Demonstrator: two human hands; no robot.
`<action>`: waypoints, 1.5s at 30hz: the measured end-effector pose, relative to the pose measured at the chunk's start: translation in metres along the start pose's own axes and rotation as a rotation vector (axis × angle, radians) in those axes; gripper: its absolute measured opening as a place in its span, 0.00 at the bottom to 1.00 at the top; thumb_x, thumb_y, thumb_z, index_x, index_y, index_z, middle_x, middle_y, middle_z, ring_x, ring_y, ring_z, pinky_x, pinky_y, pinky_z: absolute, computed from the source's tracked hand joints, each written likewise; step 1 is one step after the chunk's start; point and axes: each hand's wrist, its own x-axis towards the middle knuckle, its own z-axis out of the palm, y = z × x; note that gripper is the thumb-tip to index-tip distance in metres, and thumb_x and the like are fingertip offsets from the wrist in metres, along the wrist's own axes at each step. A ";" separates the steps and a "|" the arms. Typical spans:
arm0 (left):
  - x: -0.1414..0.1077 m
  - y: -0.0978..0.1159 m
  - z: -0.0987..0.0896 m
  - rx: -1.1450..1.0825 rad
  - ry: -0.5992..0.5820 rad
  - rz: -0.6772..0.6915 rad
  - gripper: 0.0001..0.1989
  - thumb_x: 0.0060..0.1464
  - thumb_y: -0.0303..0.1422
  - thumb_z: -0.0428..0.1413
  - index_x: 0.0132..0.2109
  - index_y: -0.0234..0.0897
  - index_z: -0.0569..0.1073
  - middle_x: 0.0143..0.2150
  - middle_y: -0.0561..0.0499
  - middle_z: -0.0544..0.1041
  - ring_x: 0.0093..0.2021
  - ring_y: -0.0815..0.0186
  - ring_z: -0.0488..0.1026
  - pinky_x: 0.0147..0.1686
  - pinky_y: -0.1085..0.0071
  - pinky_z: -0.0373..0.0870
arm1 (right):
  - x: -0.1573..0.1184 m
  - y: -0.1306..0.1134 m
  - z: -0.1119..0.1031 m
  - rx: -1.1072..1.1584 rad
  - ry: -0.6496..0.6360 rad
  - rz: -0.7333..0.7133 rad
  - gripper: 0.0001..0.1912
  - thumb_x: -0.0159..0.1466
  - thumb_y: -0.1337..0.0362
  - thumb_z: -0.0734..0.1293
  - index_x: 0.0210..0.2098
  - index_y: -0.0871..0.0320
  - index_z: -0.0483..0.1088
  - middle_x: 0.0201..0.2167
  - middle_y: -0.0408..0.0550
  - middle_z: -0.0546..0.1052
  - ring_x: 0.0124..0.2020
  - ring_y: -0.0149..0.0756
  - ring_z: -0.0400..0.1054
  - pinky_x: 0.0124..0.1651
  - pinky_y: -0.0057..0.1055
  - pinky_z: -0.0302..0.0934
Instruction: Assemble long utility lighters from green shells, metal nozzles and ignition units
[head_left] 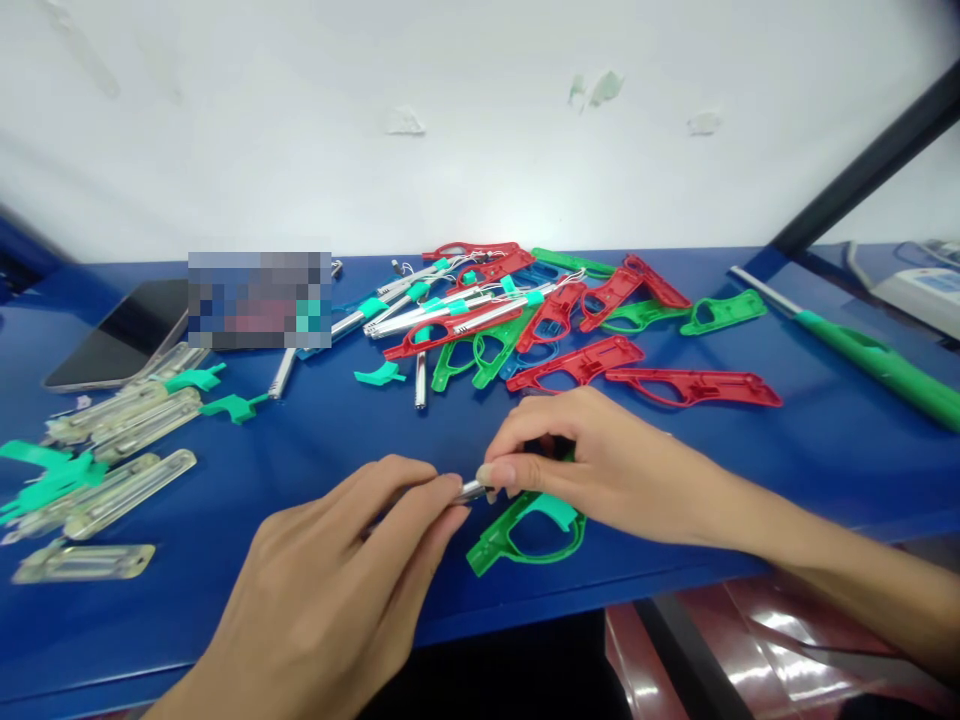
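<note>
My left hand (337, 570) is closed around a silver metal lighter tube (471, 491), and only a short piece of it shows past the fingertips. At that exposed end, my right hand (600, 465) pinches with thumb and index finger; a small dark bit shows there, too small to name. Under my right hand lies a green lighter handle half (486, 556), its hollow inside facing up. A teal trigger (551, 510) rests in its loop. My right fingers partly cover this handle.
Red handle halves (694, 386), green and blue ones, and metal tubes (420, 380) with wires are heaped behind my hands. Clear fuel tanks (131, 492) and teal triggers (232, 406) lie left, near a phone (124, 335). A green lighter (874, 360) is at right.
</note>
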 end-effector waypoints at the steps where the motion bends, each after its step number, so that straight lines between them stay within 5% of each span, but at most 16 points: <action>1: 0.001 0.000 -0.001 -0.038 -0.010 -0.017 0.07 0.74 0.33 0.52 0.54 0.45 0.72 0.47 0.57 0.81 0.39 0.68 0.80 0.37 0.70 0.72 | 0.000 0.000 0.000 0.007 -0.006 0.004 0.11 0.71 0.56 0.73 0.37 0.55 0.82 0.34 0.41 0.84 0.34 0.31 0.75 0.33 0.25 0.63; 12: 0.000 0.006 0.003 -0.002 0.066 -0.016 0.07 0.73 0.29 0.54 0.54 0.42 0.72 0.44 0.54 0.81 0.39 0.68 0.80 0.34 0.68 0.69 | 0.003 0.002 0.000 0.050 -0.004 0.024 0.12 0.70 0.54 0.73 0.37 0.55 0.83 0.33 0.43 0.84 0.35 0.33 0.77 0.34 0.27 0.64; 24: 0.012 -0.003 -0.006 -0.357 -0.062 -0.125 0.06 0.73 0.36 0.53 0.48 0.49 0.75 0.43 0.62 0.81 0.37 0.75 0.80 0.39 0.79 0.73 | -0.003 -0.002 -0.016 -0.032 -0.135 -0.059 0.09 0.70 0.55 0.74 0.45 0.50 0.85 0.38 0.40 0.85 0.37 0.31 0.76 0.39 0.27 0.67; 30: 0.014 -0.004 -0.009 -0.433 -0.106 -0.109 0.05 0.72 0.34 0.55 0.47 0.48 0.76 0.42 0.60 0.81 0.37 0.75 0.80 0.39 0.81 0.74 | -0.003 0.003 -0.012 -0.087 -0.097 -0.165 0.08 0.70 0.55 0.75 0.44 0.49 0.84 0.38 0.40 0.85 0.39 0.33 0.77 0.42 0.28 0.67; 45: 0.009 -0.003 -0.006 -0.323 -0.074 -0.043 0.06 0.73 0.32 0.54 0.50 0.46 0.75 0.45 0.58 0.81 0.38 0.73 0.80 0.39 0.76 0.73 | -0.001 0.009 -0.009 -0.096 -0.057 -0.233 0.08 0.69 0.56 0.75 0.39 0.53 0.83 0.33 0.39 0.83 0.34 0.29 0.74 0.36 0.28 0.61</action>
